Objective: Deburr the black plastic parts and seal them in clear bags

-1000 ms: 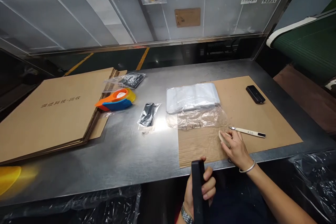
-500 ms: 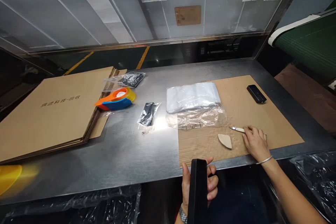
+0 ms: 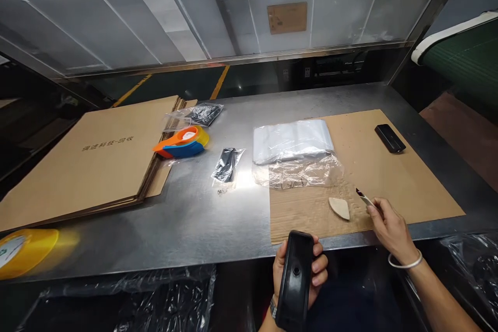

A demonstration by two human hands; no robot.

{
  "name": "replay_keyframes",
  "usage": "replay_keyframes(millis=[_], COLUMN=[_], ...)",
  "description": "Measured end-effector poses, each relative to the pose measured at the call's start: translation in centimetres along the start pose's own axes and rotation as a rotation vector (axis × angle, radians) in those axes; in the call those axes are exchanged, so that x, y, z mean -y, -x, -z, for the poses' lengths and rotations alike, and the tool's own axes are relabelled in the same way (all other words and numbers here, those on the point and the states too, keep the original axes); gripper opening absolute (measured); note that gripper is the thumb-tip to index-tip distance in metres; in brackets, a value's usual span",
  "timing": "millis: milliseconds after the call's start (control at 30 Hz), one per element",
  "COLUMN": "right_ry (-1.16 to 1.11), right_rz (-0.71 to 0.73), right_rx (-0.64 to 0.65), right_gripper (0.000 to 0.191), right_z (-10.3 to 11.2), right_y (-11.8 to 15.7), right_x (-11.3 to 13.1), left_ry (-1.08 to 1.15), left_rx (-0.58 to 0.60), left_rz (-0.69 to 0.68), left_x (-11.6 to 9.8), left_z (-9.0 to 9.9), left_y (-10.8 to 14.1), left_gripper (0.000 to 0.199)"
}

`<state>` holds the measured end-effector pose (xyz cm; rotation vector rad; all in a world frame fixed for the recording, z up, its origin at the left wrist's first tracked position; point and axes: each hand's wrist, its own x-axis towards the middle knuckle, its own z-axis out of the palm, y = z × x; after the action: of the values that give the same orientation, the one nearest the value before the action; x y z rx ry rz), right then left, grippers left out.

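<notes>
My left hand is wrapped round a long black plastic housing, held in front of the table's near edge. A round hole shows in the housing's upward face. In my right hand is a craft knife with a pale handle, its blade pointing up and left, raised over the cardboard sheet. Just left of the knife lies a beige wedge-shaped pad. Farther back on the sheet rests a second black plastic part.
Clear plastic bags lie stacked across the sheet's left edge. Left of them are a small bagged black item, an orange and blue tape dispenser and stacked flat cartons. A yellow tape roll sits at the near left.
My right hand has lifted the craft knife off the cardboard. My left hand has turned the black housing so that its face with the hole shows. The view has shifted slightly.
</notes>
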<state>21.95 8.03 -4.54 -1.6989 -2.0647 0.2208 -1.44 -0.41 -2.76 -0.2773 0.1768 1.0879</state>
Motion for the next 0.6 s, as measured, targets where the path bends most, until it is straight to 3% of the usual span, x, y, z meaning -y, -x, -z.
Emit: replay_keyframes(millis=[167,267,600], right_ry=[-0.443,-0.564,-0.641], right_rz=[-0.044,-0.019,0.068], right_rx=[0.212,0.329,0.595], right_gripper=[0.022,0.023,0.028], right_z=[1.3,1.7,3.3], right_y=[1.1,1.6,3.8], right_x=[5.4,7.6,9.2], left_ry=[0.007,0.002,-0.141], left_rx=[-0.072,-0.124,-0.204], left_rz=[-0.001,-0.054,-0.232], left_x=[0.0,-0.5,-1.6], left_z=[-0.7,-1.5,-3.0], left_y=[-0.2,-0.2,0.1], left_gripper=[0.051,0.045,0.042])
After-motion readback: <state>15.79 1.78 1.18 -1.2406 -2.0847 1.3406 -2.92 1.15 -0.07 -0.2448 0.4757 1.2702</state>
